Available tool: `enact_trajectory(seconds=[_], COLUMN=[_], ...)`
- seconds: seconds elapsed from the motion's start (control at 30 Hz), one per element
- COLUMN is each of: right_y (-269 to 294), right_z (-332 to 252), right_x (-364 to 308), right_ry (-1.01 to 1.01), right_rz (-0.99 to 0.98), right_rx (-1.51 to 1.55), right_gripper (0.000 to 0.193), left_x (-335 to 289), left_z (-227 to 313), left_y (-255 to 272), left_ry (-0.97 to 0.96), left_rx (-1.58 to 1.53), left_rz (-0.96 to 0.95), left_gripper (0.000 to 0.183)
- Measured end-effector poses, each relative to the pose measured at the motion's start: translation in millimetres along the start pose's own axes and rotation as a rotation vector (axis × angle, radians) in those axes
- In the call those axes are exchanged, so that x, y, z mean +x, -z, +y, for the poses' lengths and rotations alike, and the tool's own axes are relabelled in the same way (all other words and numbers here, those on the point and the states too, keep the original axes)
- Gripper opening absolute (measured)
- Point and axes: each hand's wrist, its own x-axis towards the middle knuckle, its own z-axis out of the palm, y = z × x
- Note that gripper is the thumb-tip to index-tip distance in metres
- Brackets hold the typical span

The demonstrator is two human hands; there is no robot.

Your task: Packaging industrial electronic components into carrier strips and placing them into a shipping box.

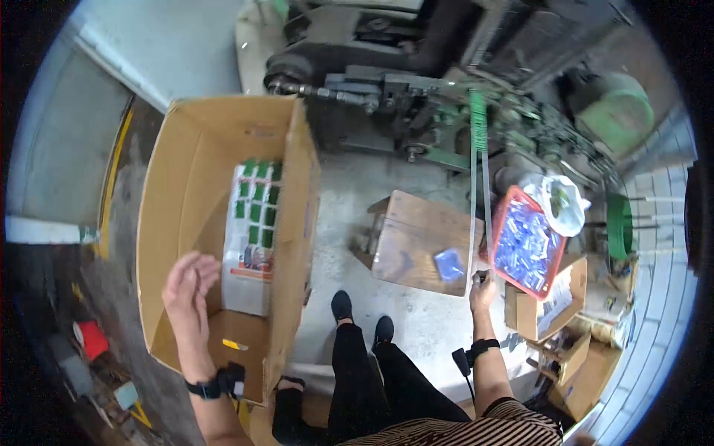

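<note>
My left hand [192,288] is over the near left part of a tall open cardboard box [169,223], fingers stretched and nothing seen in them. Inside the box lies a white printed sheet or carton [245,296], with rows of small green packets [255,212] at its far part. My right hand [482,293] is closed at the near end of a long pale narrow rail [473,193]. Something small and dark shows at its fingertips, too small to name. Just right of that hand stands a red basket [554,273] filled with bluish clear small pieces [524,241].
A wooden board [409,245] in the middle carries a blue packet [449,264]. Green-grey machinery [416,111] runs across the back. A white plastic bag [565,215] rests by the basket, and an open carton [529,316] stands below it. My feet [342,305] are on the floor between.
</note>
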Motion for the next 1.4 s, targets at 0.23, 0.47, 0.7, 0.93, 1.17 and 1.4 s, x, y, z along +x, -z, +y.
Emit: enact_trajectory(seconds=[0.23,0.47,0.7,0.93,1.17,1.4], right_y=[119.7,145.7,116.5,71.1,65.4,80.7], right_z=[9.6,-127.6,-158.5,-214.7,-203.9,-191.3], right_x=[-0.5,-16.4,144.7,264.8,258.9,250.0], right_ry=[-0.454,0.04,0.634,0.375,0.484,0.548], right_rz=[0.192,-0.809,-0.139,-0.201,-0.107,-0.047], right_rx=[1.052,0.911,0.2,-0.114,-0.036,0.164], right_gripper=[0.005,0.015,0.058,0.075,0.054,0.059], left_x=[-84.7,-127.3,-103.3,-117.9,-115.5,-127.0], left_z=[-17.3,-81.9,-151.7,-204.6,-214.2,-210.6], left_y=[-152.3,-277.1,-242.0,-196.2,-202.0,-237.7], left_ry=[0.26,0.293,0.685,1.027,1.027,1.05], left_rx=[-0.134,-0.277,-0.347,-0.363,-0.326,-0.358], left_rz=[-0.62,-0.693,-0.26,-0.368,-0.468,-0.64], left_gripper=[0.033,0.036,0.027,0.035,0.049,0.057])
